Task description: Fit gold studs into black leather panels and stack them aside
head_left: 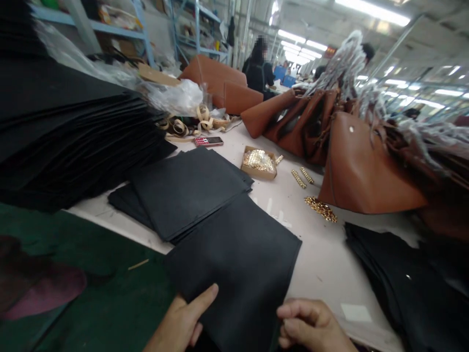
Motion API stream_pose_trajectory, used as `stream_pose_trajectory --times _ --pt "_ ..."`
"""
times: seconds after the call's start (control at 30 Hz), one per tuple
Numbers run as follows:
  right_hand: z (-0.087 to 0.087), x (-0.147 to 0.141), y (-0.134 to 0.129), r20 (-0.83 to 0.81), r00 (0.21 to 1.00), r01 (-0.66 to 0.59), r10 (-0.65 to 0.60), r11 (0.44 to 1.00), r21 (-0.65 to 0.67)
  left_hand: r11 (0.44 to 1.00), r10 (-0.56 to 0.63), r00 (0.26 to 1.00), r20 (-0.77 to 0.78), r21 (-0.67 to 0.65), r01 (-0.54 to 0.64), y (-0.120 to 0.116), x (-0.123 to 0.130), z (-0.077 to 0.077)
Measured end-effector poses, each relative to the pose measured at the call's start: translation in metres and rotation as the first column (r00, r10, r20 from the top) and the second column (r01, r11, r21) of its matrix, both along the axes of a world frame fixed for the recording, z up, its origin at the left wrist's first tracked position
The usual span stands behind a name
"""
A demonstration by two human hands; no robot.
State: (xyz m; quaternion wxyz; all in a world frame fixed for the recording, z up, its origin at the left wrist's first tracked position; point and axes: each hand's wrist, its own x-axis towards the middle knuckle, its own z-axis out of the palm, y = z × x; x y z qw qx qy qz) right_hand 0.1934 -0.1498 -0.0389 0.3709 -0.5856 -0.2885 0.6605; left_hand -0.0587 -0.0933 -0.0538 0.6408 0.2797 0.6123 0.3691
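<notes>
While black sheet (234, 278) lies on white worktable (315, 264), tan leather handbags (366, 166) beyond: left hand (179, 320) half open, forefinger touching sheet edge; right hand (309, 322) loosely curled, empty, just beside.

I am looking in remotely on a leather-goods factory workshop, a long production hall. On the white surface (311, 254), tan leather handbags (366, 166) lie heaped along the right side, while stacks of black panels (190, 190) cover the near end. A cardboard box of gold chain hardware (259, 163) sits toward the middle. Beyond the surface, blue metal shelving (91, 19) holds boxes and supplies, a co-worker (258, 71) in dark clothing is seen among more work stations, and rows of fluorescent ceiling lights (300, 44) run the length of the hall.
</notes>
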Motion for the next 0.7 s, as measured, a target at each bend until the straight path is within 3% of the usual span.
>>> stream_pose_trajectory --times 0.13,0.23,0.33,0.43,0.53,0.7 --pt "0.017 0.018 0.005 0.155 0.987 0.026 -0.037 0.997 0.067 0.966 -0.257 0.965 0.059 0.034 0.255 0.011 0.011 0.007" --pt "0.029 0.038 0.009 0.301 0.952 0.019 -0.052 0.994 0.111 0.939 -0.345 0.939 0.012 -0.001 0.345 0.022 0.009 0.011" --pt "0.034 0.045 0.015 0.411 0.899 0.068 -0.148 0.977 0.203 0.916 -0.397 0.917 0.039 -0.038 0.399 0.031 0.009 0.013" --pt "0.031 0.029 0.029 0.305 0.941 0.078 -0.147 0.971 0.227 0.903 -0.421 0.899 0.122 -0.043 0.428 0.033 0.014 0.014" --pt "0.021 0.004 0.046 0.171 0.985 -0.008 -0.025 0.982 0.190 0.900 -0.410 0.881 0.235 -0.051 0.432 0.032 0.021 0.013" --pt "0.006 -0.015 0.063 0.210 0.976 -0.095 0.050 0.973 0.209 0.896 -0.403 0.860 0.313 -0.057 0.440 0.031 0.027 0.010"
